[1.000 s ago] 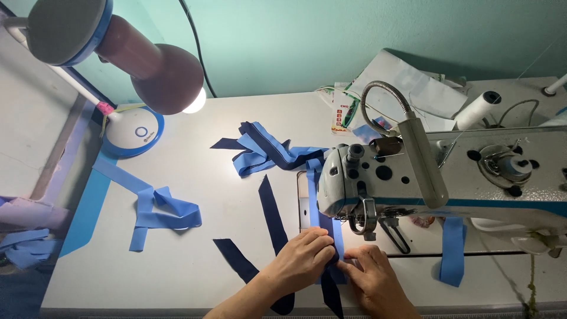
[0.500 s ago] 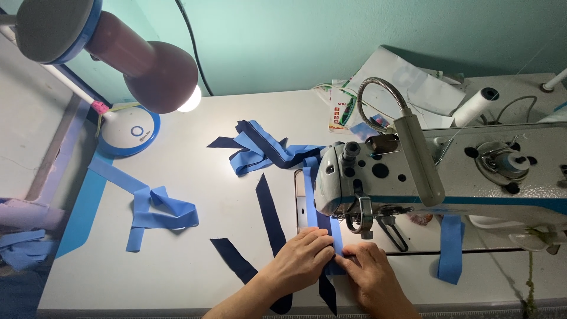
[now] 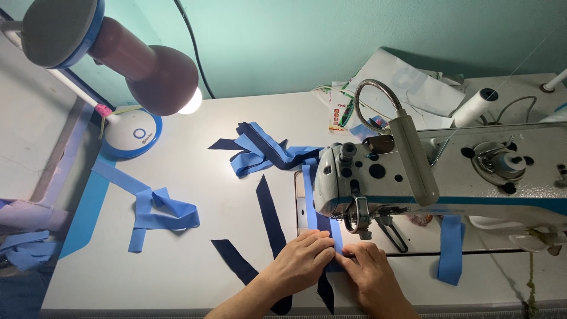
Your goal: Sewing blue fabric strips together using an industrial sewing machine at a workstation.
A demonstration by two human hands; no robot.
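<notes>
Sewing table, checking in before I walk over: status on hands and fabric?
Left hand and right hand flat on the blue strip at the sewing machine. Loose strips lie aside. Nothing blocking.

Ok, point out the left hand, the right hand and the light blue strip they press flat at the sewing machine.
left hand [image 3: 301,260], head view, back of the hand.
right hand [image 3: 373,273], head view, back of the hand.
light blue strip [image 3: 309,201], head view, bare stretch beside the machine head.
</notes>
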